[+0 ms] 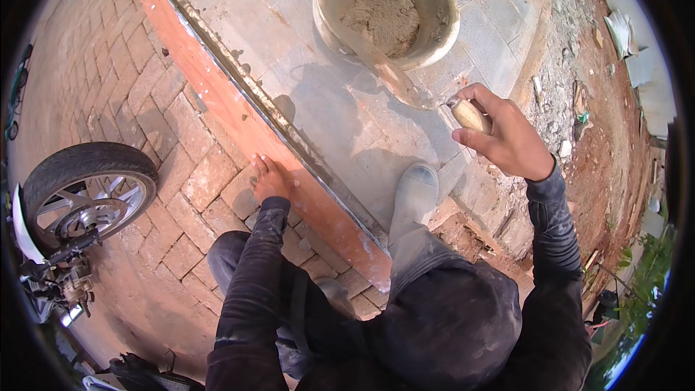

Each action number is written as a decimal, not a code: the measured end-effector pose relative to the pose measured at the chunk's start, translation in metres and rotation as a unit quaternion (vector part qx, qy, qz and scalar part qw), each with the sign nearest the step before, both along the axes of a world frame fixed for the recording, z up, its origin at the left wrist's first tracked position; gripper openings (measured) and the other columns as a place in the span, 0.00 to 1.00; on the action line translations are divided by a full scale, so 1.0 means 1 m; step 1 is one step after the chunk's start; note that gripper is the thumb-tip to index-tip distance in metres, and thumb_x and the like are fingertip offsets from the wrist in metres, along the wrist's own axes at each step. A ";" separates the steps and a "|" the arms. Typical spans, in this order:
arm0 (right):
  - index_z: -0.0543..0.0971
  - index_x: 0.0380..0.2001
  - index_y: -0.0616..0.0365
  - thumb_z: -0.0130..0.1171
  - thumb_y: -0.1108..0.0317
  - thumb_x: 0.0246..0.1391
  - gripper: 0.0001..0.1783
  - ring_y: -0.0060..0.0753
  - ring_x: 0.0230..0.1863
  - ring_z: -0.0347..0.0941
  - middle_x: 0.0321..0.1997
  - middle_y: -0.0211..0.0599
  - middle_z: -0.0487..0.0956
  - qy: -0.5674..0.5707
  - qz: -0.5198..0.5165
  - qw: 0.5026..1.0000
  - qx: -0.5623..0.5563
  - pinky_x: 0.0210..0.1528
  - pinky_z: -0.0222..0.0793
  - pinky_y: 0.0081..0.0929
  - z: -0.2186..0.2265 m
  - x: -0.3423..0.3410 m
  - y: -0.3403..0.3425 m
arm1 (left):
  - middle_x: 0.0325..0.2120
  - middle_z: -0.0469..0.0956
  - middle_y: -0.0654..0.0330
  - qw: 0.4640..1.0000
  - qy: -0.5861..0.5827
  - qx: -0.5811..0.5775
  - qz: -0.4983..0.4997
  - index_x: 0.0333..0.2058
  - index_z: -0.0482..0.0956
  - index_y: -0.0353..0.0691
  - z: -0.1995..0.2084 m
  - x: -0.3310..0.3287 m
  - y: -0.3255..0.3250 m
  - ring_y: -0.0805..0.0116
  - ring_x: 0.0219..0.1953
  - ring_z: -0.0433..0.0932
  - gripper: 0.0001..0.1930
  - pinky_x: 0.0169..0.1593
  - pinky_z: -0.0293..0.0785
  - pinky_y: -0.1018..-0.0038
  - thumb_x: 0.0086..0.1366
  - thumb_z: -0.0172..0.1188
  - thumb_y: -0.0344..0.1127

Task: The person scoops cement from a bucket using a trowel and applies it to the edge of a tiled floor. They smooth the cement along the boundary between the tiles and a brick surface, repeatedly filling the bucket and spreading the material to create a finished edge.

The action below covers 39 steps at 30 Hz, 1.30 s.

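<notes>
The grey tiled floor (355, 112) bears a pale bucket (441, 1) of mortar (384, 18), set between its left and right edges. A rough mortar strip (255, 98) follows the left edge beside an orange board (206, 80); a dusty boot (418, 185) stands close to the near edge.

The view's edges cut off the bucket (441, 3) and motorcycle (85, 219).

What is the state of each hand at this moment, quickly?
Left hand: open, resting on the orange board, holding nothing visible.
Right hand: closed, holding the trowel by its wooden handle.
</notes>
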State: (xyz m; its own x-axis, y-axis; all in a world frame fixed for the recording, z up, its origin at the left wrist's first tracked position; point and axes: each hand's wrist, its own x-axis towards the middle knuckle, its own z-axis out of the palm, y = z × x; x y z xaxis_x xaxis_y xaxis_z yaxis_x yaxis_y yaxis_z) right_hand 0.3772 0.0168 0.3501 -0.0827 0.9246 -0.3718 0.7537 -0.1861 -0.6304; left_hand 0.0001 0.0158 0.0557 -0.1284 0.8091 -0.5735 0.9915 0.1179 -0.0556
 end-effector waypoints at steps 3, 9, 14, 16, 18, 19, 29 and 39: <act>0.72 0.45 0.58 0.63 0.69 0.48 0.20 0.53 0.34 0.76 0.33 0.49 0.78 -0.218 0.087 0.958 0.164 0.38 0.70 0.42 0.004 0.034 0.046 | 0.72 0.41 0.58 1.000 0.011 -0.004 0.004 0.68 0.48 0.39 0.003 -0.001 0.002 0.65 0.73 0.45 0.58 0.67 0.56 0.49 0.45 0.74 0.55; 0.77 0.40 0.59 0.58 0.71 0.48 0.13 0.46 0.32 0.79 0.31 0.45 0.79 -0.548 0.165 0.789 0.224 0.34 0.75 0.37 -0.015 0.037 0.112 | 0.72 0.40 0.59 1.000 0.006 -0.025 0.009 0.68 0.46 0.40 0.010 0.007 0.004 0.67 0.73 0.44 0.59 0.68 0.55 0.50 0.46 0.74 0.55; 0.79 0.29 0.60 0.56 0.73 0.49 0.05 0.38 0.31 0.80 0.30 0.42 0.78 -0.592 0.236 0.731 0.242 0.30 0.76 0.31 -0.055 0.024 0.161 | 0.72 0.39 0.59 0.999 -0.001 -0.035 0.023 0.69 0.45 0.40 0.005 0.005 0.005 0.67 0.73 0.44 0.59 0.69 0.53 0.53 0.47 0.74 0.55; 0.80 0.30 0.60 0.55 0.73 0.50 0.05 0.40 0.32 0.81 0.32 0.44 0.79 -0.572 0.263 0.739 0.242 0.31 0.77 0.33 -0.065 0.026 0.165 | 0.72 0.39 0.59 0.999 -0.004 -0.029 0.017 0.69 0.45 0.40 0.003 0.006 0.003 0.67 0.73 0.44 0.59 0.69 0.53 0.54 0.46 0.73 0.55; 0.80 0.30 0.60 0.55 0.73 0.50 0.06 0.42 0.33 0.81 0.34 0.45 0.79 -0.535 0.285 0.763 0.227 0.32 0.77 0.35 -0.076 0.025 0.166 | 0.72 0.39 0.59 1.000 -0.002 -0.022 0.014 0.69 0.45 0.40 0.002 0.004 0.003 0.66 0.73 0.44 0.60 0.69 0.53 0.55 0.46 0.74 0.56; 0.80 0.31 0.60 0.55 0.73 0.50 0.06 0.43 0.34 0.81 0.34 0.46 0.80 -0.516 0.296 0.774 0.218 0.33 0.77 0.36 -0.080 0.027 0.167 | 0.72 0.39 0.59 1.000 -0.003 -0.019 0.012 0.69 0.45 0.40 0.001 0.004 0.002 0.66 0.73 0.45 0.60 0.69 0.53 0.55 0.46 0.74 0.56; 0.83 0.40 0.55 0.65 0.67 0.41 0.18 0.50 0.40 0.80 0.35 0.46 0.82 -0.341 0.239 0.903 0.102 0.43 0.76 0.43 -0.084 -0.001 0.165 | 0.72 0.40 0.55 1.000 -0.005 -0.004 0.003 0.68 0.48 0.38 0.004 0.002 0.001 0.61 0.73 0.46 0.61 0.68 0.57 0.53 0.43 0.75 0.56; 0.83 0.44 0.54 0.66 0.68 0.38 0.23 0.46 0.40 0.81 0.38 0.47 0.83 -0.145 0.223 0.962 0.061 0.45 0.76 0.37 -0.096 0.002 0.167 | 0.72 0.40 0.57 1.000 -0.006 0.002 -0.002 0.69 0.47 0.39 -0.002 -0.003 -0.001 0.65 0.73 0.45 0.60 0.68 0.56 0.53 0.45 0.73 0.58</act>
State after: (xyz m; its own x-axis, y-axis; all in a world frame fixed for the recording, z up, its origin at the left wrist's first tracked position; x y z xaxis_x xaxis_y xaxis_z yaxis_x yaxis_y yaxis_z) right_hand 0.3787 0.1838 0.2543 -0.3914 0.8593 -0.3293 0.8883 0.2593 -0.3791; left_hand -0.0025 0.0147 0.0536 -0.1178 0.8120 -0.5717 0.9926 0.1141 -0.0425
